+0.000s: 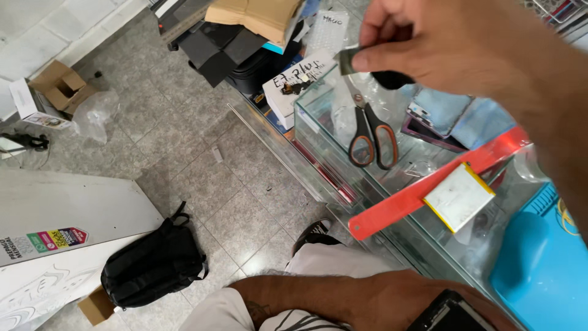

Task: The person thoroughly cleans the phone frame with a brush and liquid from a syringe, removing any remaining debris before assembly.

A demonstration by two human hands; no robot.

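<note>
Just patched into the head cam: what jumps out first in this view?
The right hand, raised at top right, pinches a small dark flat piece over the glass counter. On the glass lie black-and-orange scissors, a long red strip and a white flat battery. A black backpack sits on the floor, lower left.

Grey tiled floor (202,178), daylit. Glass counter surface (392,184) at right. Black backpack (153,266) beside white board (55,208). Open cardboard box (61,86) near white wall base (92,43).
</note>
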